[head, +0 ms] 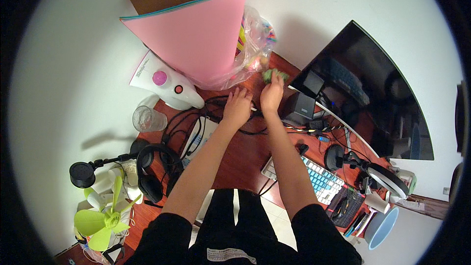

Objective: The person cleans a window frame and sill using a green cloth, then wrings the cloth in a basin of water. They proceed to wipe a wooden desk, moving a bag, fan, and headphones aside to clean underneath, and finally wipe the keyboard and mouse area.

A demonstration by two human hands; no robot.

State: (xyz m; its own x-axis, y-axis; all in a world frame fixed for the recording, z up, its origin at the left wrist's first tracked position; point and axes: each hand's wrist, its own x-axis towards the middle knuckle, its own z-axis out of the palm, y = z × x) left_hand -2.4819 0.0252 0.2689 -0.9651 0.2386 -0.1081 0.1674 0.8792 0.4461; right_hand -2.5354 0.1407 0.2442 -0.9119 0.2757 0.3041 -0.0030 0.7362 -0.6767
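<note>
My right hand (272,94) reaches to the back of the brown desk (241,158), its fingers over a crumpled green cloth (273,76). The cloth looks blurred and lies between the clear plastic bag (254,50) and the monitor (362,92). To its left, my left hand (238,107) is palm down among black cables (176,119), fingers bent; whether they grip a cable is hidden. Behind both hands a large rolled stack of coloured sheets (191,37), pink outside, stands upright in the bag.
Left of the cables stand a white appliance with a pink knob (165,81), a clear glass (149,118), headphones (151,173) and a green fan (106,221). On the right are a black speaker (300,107), a keyboard (325,180), a ring light (388,180) and a blue basin (382,228).
</note>
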